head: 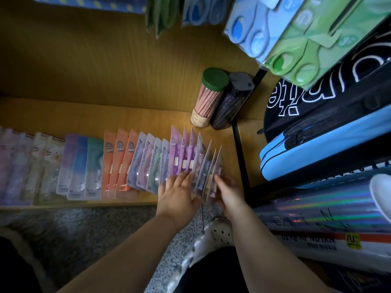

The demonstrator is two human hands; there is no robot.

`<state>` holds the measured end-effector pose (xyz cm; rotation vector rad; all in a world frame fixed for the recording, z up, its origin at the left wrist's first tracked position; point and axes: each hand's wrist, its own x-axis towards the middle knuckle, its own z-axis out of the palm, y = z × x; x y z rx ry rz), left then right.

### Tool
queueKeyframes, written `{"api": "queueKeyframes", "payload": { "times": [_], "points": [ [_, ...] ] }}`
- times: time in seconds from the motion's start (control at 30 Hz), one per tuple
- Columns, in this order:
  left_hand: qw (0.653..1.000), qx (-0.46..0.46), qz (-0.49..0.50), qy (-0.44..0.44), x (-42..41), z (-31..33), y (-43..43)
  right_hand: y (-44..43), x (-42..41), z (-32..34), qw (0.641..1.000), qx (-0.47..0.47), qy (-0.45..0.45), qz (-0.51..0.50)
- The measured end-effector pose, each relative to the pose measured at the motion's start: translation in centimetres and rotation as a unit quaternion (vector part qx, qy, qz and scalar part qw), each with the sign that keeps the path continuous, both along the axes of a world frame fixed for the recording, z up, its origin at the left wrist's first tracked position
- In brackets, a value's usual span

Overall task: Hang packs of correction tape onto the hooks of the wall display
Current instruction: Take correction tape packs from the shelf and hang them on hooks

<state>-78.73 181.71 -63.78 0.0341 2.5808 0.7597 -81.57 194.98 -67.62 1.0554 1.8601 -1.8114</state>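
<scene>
**Landmark:** green-lidded pencil tube [209, 98], upright at the back of the wooden shelf [63, 115]. A dark tube [230, 102] touches it on the right (two tubes in all).

**Correction tape packs:** one leaning row in front of the pencil tube, running away to its left. We count, going leftward:
- four blue-violet packs [208, 172]
- three purple packs [184, 151]
- four "Moon" packs [152, 161]
- three orange packs [120, 157]
- three pastel packs [80, 166]

Those beyond are too blurred to count.

**Left hand** [177, 193]: fingers straight, laid flat where the purple packs meet the blue-violet ones.

**Right hand** [227, 191]: against the outermost blue-violet pack. We cannot tell whether its fingers curl round it.

**Purpose, as we judge it:** the hands bracket the fanned four to lift them as one bunch. We see no hooks.
</scene>
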Motion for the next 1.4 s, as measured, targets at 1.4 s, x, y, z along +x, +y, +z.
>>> {"api": "queueKeyframes", "payload": {
  "times": [1.4],
  "points": [
    [0.846, 0.414, 0.319, -0.103, -1.7, 2.7, -0.6, -0.9, 1.0, 6.7, 0.988, 0.008, 0.083, 0.132]
  ]
}}
